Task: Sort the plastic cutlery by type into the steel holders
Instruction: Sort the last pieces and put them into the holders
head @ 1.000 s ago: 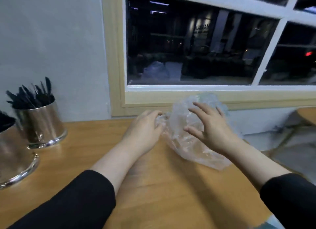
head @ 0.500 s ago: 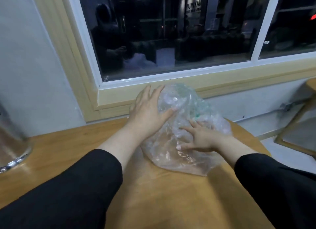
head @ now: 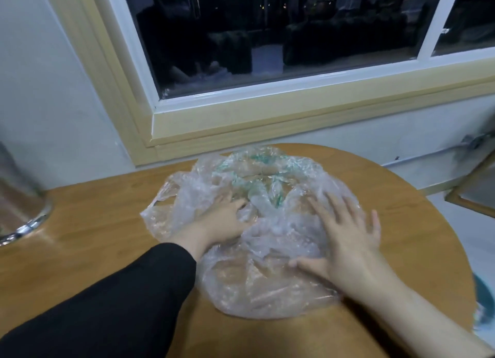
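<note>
the wooden table (head: 93, 224) is the landmark; its rounded edge curves away on the right side. behind the table stands a pale wall with a cream-framed window (head: 267, 36), dark outside.

a crumpled clear plastic bag (head: 257, 282) lies flat on the table, near the table's middle, with faint green print toward its far side. no cutlery shows inside the bag.

the left hand (head: 222, 221), with a black sleeve (head: 107, 304) up to the wrist, rests palm down on the left half of the bag; its fingertips are partly covered by folds of plastic, so whether they pinch the film cannot be told.

the right hand (head: 348, 237) lies flat on the right half of the bag, fingers spread and straight, thumb extended toward the table's near edge, pressing the plastic down.

one steel holder (head: 18, 202) stands at the table's far left edge, well apart from the bag, blurred and cut off by the frame; its contents are out of view.
</note>
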{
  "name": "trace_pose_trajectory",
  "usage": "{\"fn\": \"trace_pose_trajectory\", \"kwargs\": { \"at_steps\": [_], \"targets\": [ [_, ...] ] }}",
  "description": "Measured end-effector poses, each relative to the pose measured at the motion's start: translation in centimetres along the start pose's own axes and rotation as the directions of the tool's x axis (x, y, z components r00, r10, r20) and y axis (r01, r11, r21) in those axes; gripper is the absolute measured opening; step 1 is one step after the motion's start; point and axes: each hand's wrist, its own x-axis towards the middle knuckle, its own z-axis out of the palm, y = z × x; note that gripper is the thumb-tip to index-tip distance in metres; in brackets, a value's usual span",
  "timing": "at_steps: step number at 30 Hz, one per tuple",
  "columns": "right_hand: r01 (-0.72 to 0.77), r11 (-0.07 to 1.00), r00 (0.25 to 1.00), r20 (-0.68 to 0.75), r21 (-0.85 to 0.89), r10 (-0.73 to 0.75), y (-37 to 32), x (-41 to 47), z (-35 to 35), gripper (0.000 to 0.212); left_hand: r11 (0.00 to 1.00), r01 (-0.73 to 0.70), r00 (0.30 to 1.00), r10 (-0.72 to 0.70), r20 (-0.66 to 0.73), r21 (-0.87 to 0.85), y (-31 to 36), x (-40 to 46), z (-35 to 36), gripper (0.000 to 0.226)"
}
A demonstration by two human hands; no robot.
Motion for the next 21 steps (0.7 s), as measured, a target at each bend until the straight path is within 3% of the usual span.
{"fn": "trace_pose_trajectory", "kwargs": {
  "at_steps": [1,3,5,7,9,10,11,13,15,18,21],
  "targets": [
    [-0.094,0.993,0.991,0.099,0.068,0.087,0.5,-0.3,0.2,0.127,0.999,-0.014,0.999,0.013,-0.033,-0.041,-0.3,-0.6,0.6,0.084],
    [-0.128,0.967,0.974,0.21,0.221,0.081,0.6,-0.7,0.8,0.129,0.966,-0.046,0.997,0.029,-0.069,-0.256,0.0,-1.9,1.6,0.079],
    [-0.104,0.885,0.979,0.202,0.453,0.012,-0.8,-1.0,0.9,0.128,0.783,-0.056,0.997,0.006,-0.083,-0.62,1.4,-3.6,2.1,0.079],
    [-0.141,0.773,0.976,0.219,0.619,0.003,-2.8,-1.3,0.7,0.131,0.531,-0.067,0.995,-0.022,-0.093,-0.845,3.6,-5.6,1.5,0.069],
    [-0.142,0.702,0.977,0.212,0.698,-0.013,-4.8,-1.7,0.6,0.124,0.331,-0.029,0.998,-0.048,-0.047,-0.943,5.4,-7.6,0.9,0.094],
    [-0.125,0.669,0.979,0.199,0.733,-0.035,-5.6,-1.7,0.5,0.116,0.29,-0.015,0.999,-0.037,-0.027,-0.957,6.0,-8.6,0.5,0.103],
    [-0.111,0.649,0.981,0.186,0.752,-0.048,-6.2,-1.8,0.7,0.104,0.266,-0.014,0.999,-0.025,-0.021,-0.964,6.5,-9.7,0.2,0.097],
    [-0.118,0.661,0.984,0.178,0.741,-0.024,-7.3,-2.0,0.5,0.079,0.253,-0.003,0.999,-0.04,-0.013,-0.967,6.9,-11.4,-0.2,0.058],
    [-0.106,0.615,0.99,0.142,0.782,-0.01,-8.3,-2.1,0.0,0.063,0.304,-0.025,0.998,-0.041,-0.039,-0.953,7.2,-12.6,-0.6,0.038],
    [0.024,0.56,0.999,-0.037,0.828,0.011,-9.8,-2.5,-0.9,0.045,0.481,-0.219,0.975,0.067,-0.213,-0.849,7.2,-14.7,-1.9,0.025],
    [0.087,0.663,0.99,-0.14,0.744,0.026,-11.3,-2.5,-2.2,0.035,0.711,-0.309,0.904,0.014,-0.427,-0.631,5.8,-16.6,-3.8,0.03]
  ]
}}
